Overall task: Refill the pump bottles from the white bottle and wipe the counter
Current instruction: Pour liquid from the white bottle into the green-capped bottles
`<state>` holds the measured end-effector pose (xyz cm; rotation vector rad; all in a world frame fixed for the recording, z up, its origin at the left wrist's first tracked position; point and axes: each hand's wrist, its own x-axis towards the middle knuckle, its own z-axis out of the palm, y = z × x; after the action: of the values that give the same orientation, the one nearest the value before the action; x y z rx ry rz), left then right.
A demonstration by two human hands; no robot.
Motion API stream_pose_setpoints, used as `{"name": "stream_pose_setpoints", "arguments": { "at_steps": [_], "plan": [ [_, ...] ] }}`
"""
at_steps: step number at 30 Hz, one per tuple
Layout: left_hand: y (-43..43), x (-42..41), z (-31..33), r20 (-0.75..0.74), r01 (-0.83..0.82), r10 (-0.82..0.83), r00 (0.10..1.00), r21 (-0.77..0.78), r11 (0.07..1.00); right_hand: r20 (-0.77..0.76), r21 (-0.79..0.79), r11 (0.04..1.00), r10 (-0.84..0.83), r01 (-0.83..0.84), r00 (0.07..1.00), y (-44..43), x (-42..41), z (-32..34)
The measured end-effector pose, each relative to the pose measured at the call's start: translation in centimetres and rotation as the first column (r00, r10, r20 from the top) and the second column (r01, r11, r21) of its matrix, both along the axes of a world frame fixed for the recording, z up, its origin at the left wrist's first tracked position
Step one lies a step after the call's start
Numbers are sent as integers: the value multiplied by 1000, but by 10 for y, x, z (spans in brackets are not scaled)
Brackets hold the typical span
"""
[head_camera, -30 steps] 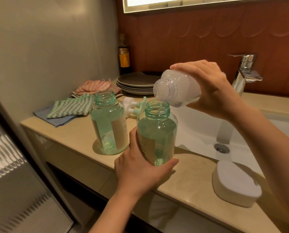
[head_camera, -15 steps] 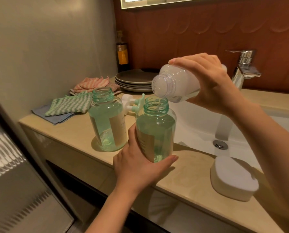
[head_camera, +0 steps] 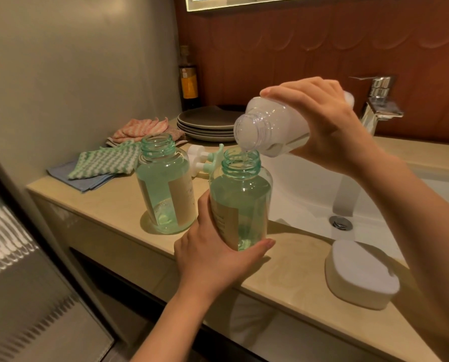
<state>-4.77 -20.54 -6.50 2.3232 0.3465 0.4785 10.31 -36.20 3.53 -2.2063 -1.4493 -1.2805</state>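
Left hand (head_camera: 213, 257) wraps fingers and thumb round the lower half of the open green pump bottle (head_camera: 240, 202), near the tabletop's (head_camera: 108, 205) front edge; right hand (head_camera: 322, 121) clamps the white bottle (head_camera: 270, 126), tipped mouth-down just above the green pump bottle's neck, a thin stream falling in; second pump bottle (head_camera: 165, 184), also open, stands just left of it; two pump heads (head_camera: 205, 159) lie behind it; folded cloths (head_camera: 105, 160) lie farther left.

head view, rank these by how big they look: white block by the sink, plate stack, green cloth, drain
1. white block, though it is nearest the camera
2. plate stack and green cloth, too alike to rank
3. drain
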Motion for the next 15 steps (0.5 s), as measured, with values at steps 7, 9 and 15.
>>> {"name": "stream_pose_setpoints", "arguments": {
  "at_steps": [7,9,15],
  "plan": [
    [0,1,0,4,-4,4,1000,10,1000,4,-2,1000,6,-6,1000,0,0,1],
    [0,1,-1,10,-7,7,1000,7,1000,4,-3,1000,6,-6,1000,0,0,1],
    [1,1,-3,19,-3,3,1000,12,1000,15,-7,1000,7,-7,1000,0,0,1]
  ]
}}
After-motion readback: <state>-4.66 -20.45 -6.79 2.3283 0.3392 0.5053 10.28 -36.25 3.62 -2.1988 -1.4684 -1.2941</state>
